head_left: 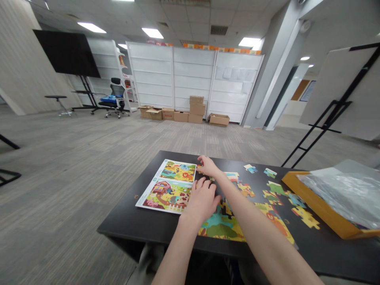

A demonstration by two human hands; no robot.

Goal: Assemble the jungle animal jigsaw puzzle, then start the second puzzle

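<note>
My left hand (202,200) rests palm down with its fingers spread, over the right edge of a printed picture sheet (162,194) and the puzzle beside it. Reaching past it, my right hand (208,166) has its fingers apart and bent above a small puzzle piece (200,170) at the sheet's upper right corner. Whether the fingertips touch that piece is hard to see. A partly joined jigsaw puzzle (221,228) with green, blue and yellow animal scenery lies below my forearms, which cover much of it.
Loose puzzle pieces (305,217) lie scattered on the right of the black table (133,219). An orange-yellow box (323,204) holding clear plastic wrap sits at the right edge. Cardboard boxes (181,116), an office chair (114,99) and a whiteboard stand (329,114) are farther off.
</note>
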